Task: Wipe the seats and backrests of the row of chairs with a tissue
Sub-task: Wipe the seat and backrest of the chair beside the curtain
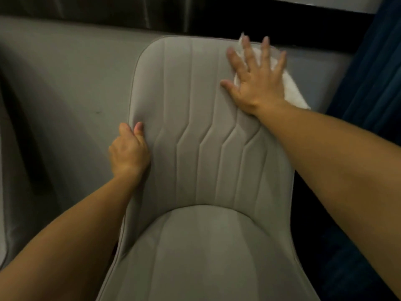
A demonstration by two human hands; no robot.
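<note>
A grey padded chair fills the middle of the head view, its stitched backrest (195, 118) rising above the seat (199, 253). My right hand (256, 81) lies flat with fingers spread on the backrest's upper right corner, pressing a white tissue (290, 90) against it; the tissue sticks out past the hand on the right. My left hand (129, 151) grips the backrest's left edge, thumb on the front and fingers curled behind it.
A grey table surface (65, 88) lies behind and to the left of the chair. A dark curtain (108, 11) runs along the top. Blue fabric (373, 83) hangs at the right edge. A dark gap (19, 135) shows at far left.
</note>
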